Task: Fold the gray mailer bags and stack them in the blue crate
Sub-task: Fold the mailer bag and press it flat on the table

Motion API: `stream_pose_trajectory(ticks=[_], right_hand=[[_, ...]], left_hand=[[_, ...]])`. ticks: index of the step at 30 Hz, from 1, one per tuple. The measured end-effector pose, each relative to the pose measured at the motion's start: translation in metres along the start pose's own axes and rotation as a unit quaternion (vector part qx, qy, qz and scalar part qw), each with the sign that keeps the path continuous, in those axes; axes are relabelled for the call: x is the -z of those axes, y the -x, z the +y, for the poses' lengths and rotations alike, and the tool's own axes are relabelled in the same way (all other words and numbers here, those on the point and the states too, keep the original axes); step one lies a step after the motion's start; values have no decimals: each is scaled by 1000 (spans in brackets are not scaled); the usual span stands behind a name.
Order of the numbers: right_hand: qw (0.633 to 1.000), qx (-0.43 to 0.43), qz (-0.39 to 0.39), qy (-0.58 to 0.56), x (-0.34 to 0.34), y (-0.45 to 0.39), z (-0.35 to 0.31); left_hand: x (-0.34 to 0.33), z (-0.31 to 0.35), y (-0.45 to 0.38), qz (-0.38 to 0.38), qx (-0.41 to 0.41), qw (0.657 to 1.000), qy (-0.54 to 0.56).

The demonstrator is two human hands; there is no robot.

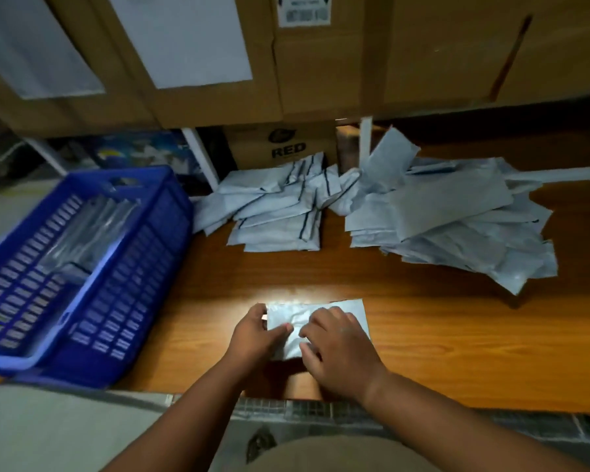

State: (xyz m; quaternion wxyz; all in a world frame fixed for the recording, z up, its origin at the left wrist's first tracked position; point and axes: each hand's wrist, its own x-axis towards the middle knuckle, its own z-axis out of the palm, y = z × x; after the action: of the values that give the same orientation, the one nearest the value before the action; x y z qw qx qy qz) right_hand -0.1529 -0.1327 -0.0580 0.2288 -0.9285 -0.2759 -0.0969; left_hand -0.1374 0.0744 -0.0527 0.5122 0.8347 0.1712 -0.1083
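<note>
1. A gray mailer bag [315,313] lies flat on the wooden surface [440,342], near its front edge, under both hands
2. The left hand [252,335] grips the bag's left edge, thumb on top, fingers curled beneath
3. The right hand [338,349] rests on the bag's right part, fingers bent and pressing down; whether they pinch the material, I cannot tell
4. The blue crate [92,267] stands at the left end, holding gray bags
5. A folded stack [280,212] and a loose unfolded heap [457,219] lie at the back, below cardboard boxes [321,63]
</note>
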Motion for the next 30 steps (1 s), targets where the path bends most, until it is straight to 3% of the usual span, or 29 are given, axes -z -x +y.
stream_pose_trajectory(ticks=[6,11,13,15,17,18,30], right_hand=[[983,-56,-161,66,-41,-18,-22],[971,-78,-213,79,-62,-30,-38],[969,-90,-215,87,-68,-31,-40],[972,-91,-196,91,-71,-32,-42],[975,-81,-182,102,-71,-37,-45],[975,-77,-179,106,-71,-41,-47],[972,-100,-153,145,-94,-62,-57]], left_hand=[[46,-34,-3,43,28,999,13],[71,-46,-7,84,-40,994,-60],[79,-52,-10,109,-157,960,-204],[81,-60,-6,98,-271,892,-348],[78,-70,-1,59,-348,836,-421],[75,-76,-1,43,-367,824,-429],[51,-89,-35,-37,-315,834,-451]])
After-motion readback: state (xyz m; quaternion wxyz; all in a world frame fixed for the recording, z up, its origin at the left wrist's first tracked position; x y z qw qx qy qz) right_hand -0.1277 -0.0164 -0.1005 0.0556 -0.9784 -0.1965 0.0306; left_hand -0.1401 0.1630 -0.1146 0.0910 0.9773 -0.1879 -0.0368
